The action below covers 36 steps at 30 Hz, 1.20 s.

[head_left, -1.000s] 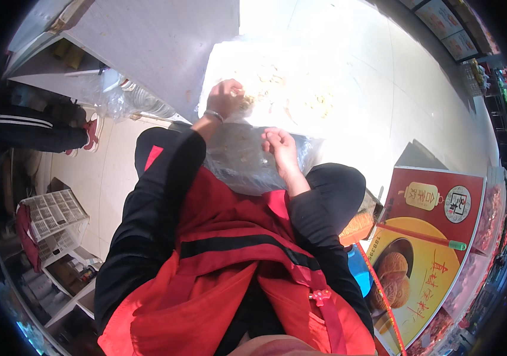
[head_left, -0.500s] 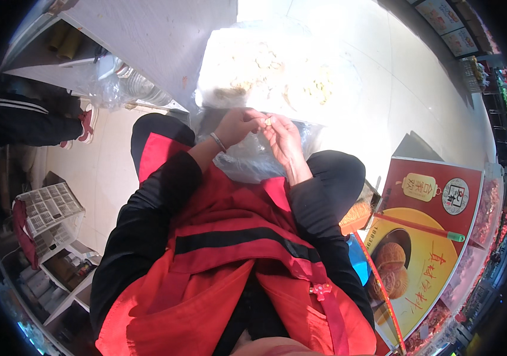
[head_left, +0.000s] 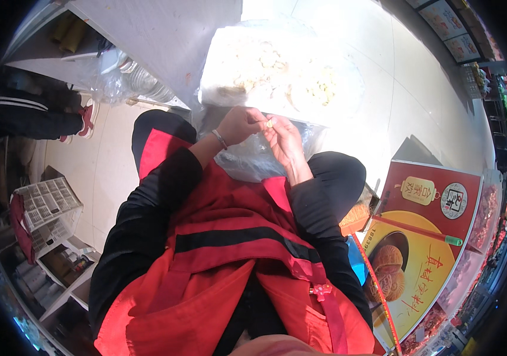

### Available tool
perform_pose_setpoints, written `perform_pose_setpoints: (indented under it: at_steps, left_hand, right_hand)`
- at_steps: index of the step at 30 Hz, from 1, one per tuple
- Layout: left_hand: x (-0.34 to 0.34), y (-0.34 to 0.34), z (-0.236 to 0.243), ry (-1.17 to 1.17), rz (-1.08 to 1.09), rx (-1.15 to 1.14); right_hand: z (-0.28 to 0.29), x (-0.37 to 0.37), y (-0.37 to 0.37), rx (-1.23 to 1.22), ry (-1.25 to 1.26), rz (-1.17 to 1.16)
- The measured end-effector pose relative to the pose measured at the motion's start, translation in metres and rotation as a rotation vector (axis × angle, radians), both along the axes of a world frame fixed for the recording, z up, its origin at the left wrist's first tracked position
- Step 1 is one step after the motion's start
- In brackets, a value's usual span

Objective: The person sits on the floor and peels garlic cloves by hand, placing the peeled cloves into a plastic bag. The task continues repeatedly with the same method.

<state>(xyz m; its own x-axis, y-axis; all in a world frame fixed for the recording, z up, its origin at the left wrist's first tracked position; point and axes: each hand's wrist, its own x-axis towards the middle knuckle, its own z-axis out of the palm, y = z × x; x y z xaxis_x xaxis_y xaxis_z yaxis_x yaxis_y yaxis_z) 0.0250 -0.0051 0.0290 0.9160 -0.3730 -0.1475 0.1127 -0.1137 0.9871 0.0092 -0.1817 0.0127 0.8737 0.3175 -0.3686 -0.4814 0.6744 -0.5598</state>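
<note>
Between my two hands is a small pale yellow piece [head_left: 269, 123], too small to name. My right hand [head_left: 284, 141] pinches it in its fingertips. My left hand [head_left: 240, 126], with a silver bracelet at the wrist, has its fingers closed and touching the right fingertips at the same piece; whether it grips the piece too is partly hidden. Just beyond my hands lies a white sheet or tray [head_left: 221, 65], glaring in strong sunlight, with scattered small yellowish and brownish bits [head_left: 322, 86] on it. Clear plastic [head_left: 247, 157] hangs below my hands, over my lap.
To the right stands a red and yellow box [head_left: 425, 219] with pictured pastries. A white plastic crate [head_left: 51, 204] is at left. Another person's leg and red shoe [head_left: 88, 118] show at far left, near a grey cabinet panel [head_left: 152, 41]. I wear a red apron [head_left: 206, 285].
My hands stay close together at the small yellow piece, with only slight finger movement. The whole view has shifted a little.
</note>
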Motion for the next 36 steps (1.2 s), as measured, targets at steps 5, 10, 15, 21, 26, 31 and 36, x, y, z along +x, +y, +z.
perform_pose_setpoints:
  at_steps: [5,10,15,21,26,31,36]
  left_hand:
    - [-0.002,-0.002,0.003,-0.075,-0.012,0.043]
    - [-0.002,-0.004,0.009,-0.042,0.028,0.03]
    - [-0.001,0.0,0.002,-0.043,0.003,-0.033]
    - [0.001,-0.001,-0.017,-0.541,-0.027,0.311]
    - [-0.004,-0.013,-0.004,-0.185,0.057,0.161]
    - [-0.005,-0.013,-0.002,-0.306,0.104,0.153]
    - [-0.002,-0.007,-0.008,-0.256,0.199,0.153]
  right_hand:
    - [-0.002,-0.003,0.001,0.084,-0.031,0.035]
    - [0.003,-0.001,0.004,0.13,0.003,0.021]
    - [0.002,-0.001,0.001,0.075,-0.001,-0.002]
    - [0.003,-0.005,0.006,-0.01,-0.094,0.003]
    - [-0.002,-0.003,0.0,-0.039,-0.035,0.058]
    - [-0.013,-0.001,0.001,-0.029,-0.037,0.025]
    - [0.007,-0.006,0.012,-0.345,-0.084,-0.055]
